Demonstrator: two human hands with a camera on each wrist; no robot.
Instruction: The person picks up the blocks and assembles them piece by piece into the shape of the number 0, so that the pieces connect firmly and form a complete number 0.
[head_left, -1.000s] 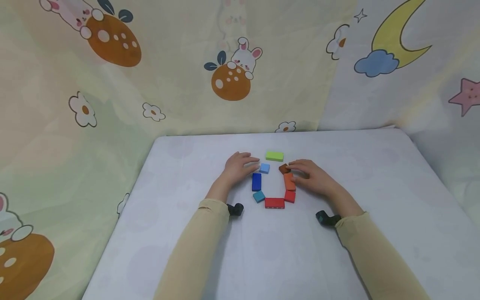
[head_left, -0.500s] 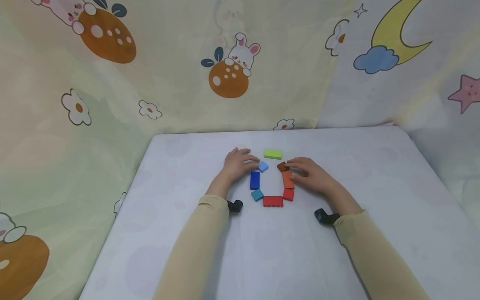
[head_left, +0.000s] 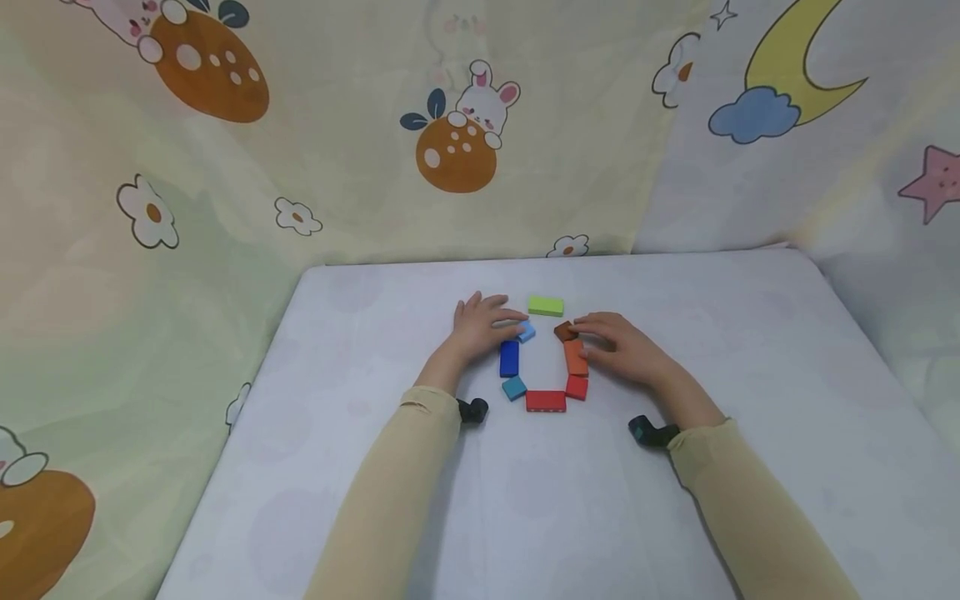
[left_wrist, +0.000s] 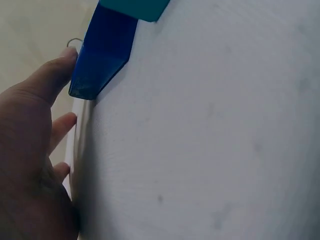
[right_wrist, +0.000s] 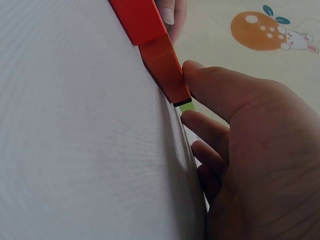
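Note:
Small coloured blocks lie in a ring on the table. My left hand (head_left: 482, 327) is at the light blue block (head_left: 528, 332), its thumb and index fingertips against it and the other fingers spread. Just nearer lies the dark blue block (head_left: 509, 359), also seen beside the thumb in the left wrist view. My right hand (head_left: 622, 346) touches the brown block (head_left: 565, 332) with its index fingertip, while its thumb rests against the orange block (head_left: 575, 358). In the right wrist view the orange block (right_wrist: 165, 67) adjoins a red one, with the thumb at its side.
The teal block (head_left: 513, 388), the long red block (head_left: 546, 402) and the smaller red block (head_left: 577, 388) form the near side. A light green block (head_left: 546, 306) lies apart at the far side. Printed cloth (head_left: 360, 125) hangs behind the white-covered table (head_left: 540, 500).
The light blue block has turned to a slant, and my left hand has shifted slightly right and farther over it. My right hand has stayed about the same. The head view has shifted a little.

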